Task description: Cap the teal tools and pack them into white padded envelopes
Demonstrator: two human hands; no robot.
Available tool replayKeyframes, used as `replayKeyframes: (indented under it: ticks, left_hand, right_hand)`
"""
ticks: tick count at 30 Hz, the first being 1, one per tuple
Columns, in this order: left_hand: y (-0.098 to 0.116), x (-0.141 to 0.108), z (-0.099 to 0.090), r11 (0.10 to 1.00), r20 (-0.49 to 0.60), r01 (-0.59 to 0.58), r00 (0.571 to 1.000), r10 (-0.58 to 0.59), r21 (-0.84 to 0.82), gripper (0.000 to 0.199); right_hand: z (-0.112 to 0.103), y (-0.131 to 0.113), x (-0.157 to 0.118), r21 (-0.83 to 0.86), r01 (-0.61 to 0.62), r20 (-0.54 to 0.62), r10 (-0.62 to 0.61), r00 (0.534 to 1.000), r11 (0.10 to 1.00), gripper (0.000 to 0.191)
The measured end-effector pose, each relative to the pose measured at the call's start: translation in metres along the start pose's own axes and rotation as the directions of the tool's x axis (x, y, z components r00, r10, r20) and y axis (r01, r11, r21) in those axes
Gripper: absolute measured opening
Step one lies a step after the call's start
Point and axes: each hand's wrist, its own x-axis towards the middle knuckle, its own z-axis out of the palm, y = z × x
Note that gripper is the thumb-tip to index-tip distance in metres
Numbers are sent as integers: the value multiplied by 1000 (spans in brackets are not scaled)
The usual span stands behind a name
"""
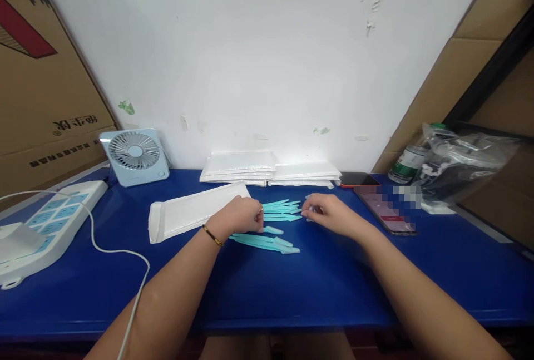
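Note:
Several thin turquoise sticks with pale, blade-like ends (281, 217) fan out on the blue table between my hands. My left hand (246, 215) is closed over their left ends, its fingers pinched together. More turquoise sticks (267, 242) lie nearer the front edge, just below that hand. A white padded envelope (187, 212) lies flat, partly behind my left hand and wrist. To the right of the sticks is my right hand (323, 208), its fingers curled around something small and clear that is too small to make out.
Stacks of white envelopes (242, 164) sit against the wall. On the left are a blue fan (137, 157), a power strip (62, 215) and a white cable crossing my left arm. Phones (386, 210), a bottle (409, 162) and a clear plastic bag (463, 168) stand at the right.

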Motion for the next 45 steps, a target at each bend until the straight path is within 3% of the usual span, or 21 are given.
replayKeyframes:
  ticks: [5,9,12,18,22,25,28,30,33,35,39,45]
  left_hand:
    - [15,17,13,999,-207,-45,977,44,-1,14]
    - [13,24,18,1000,-303,6,953,-6,0,14]
    - [9,27,19,999,-357,12,934,-27,-42,14]
    - [11,30,22,996,-386,-24,922,-11,-85,15]
    - [3,30,22,994,-351,40,933,-74,-103,18]
    - [-3,20,14,991,-280,15,958,-53,-135,32]
    - [-7,7,3,987,-36,-46,998,41,-153,30]
    - [-8,2,1,988,111,-35,992,52,-153,24]
    - [-5,1,2,988,179,7,984,21,-153,18]
    - [-1,3,4,985,139,15,990,10,-174,17]
    - [7,9,6,980,-56,28,998,-40,-198,19]
    - [4,12,4,992,-246,97,963,-113,-76,20]
  right_hand:
    - [8,-7,4,57,103,94,-108,990,993,23]
    - [0,9,4,25,85,44,-86,995,996,29]
    - [-2,13,4,48,33,-13,-33,999,998,28]
    - [5,8,6,14,104,13,-104,994,994,28]
    - [-5,25,3,-92,-17,-45,13,999,996,26]
    - [-9,23,1,-92,-32,-113,21,993,995,25]
    - [-4,7,0,-7,54,-21,-54,998,999,19]
    - [2,-4,1,38,93,53,-94,994,995,18]
    - [9,-14,2,83,95,108,-104,989,992,20]
    - [12,-16,3,99,106,133,-118,984,989,22]
    - [11,-12,4,90,124,131,-135,982,988,22]
    - [-8,21,1,-52,-26,-52,24,998,998,26]
